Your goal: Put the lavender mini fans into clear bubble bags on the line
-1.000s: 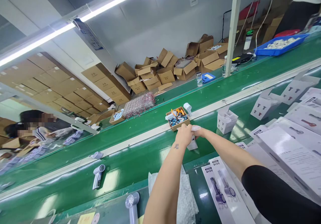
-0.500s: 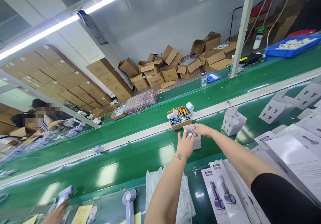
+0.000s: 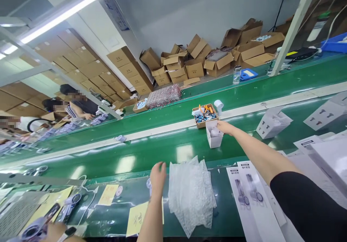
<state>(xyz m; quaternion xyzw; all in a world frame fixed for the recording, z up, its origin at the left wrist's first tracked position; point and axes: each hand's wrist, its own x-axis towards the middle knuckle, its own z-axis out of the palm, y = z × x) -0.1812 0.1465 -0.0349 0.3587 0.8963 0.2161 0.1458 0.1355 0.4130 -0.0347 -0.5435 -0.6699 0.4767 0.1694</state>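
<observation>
My right hand is closed on the upper edge of a small open white box, which stands on the green conveyor belt. A round whitish item shows inside the box. My left hand is low over the bench, on or just above a pale purple handheld fan. Only part of the fan's round head shows beside the hand; the handle is covered. The left fingers are mostly hidden, so their grip is unclear. Just right of that hand lies a stack of bubble-wrap bags.
Behind the white box sits a cardboard tray of small parts. Another open white box stands to the right. Printed fan boxes lie at front right. At lower left, a co-worker's hand is near a fan. A yellow note lies by my forearm.
My left hand has left the white box and moved down and left to the handheld fan. My right hand remains on the box, whose open top now shows. The view has shifted left and down.
</observation>
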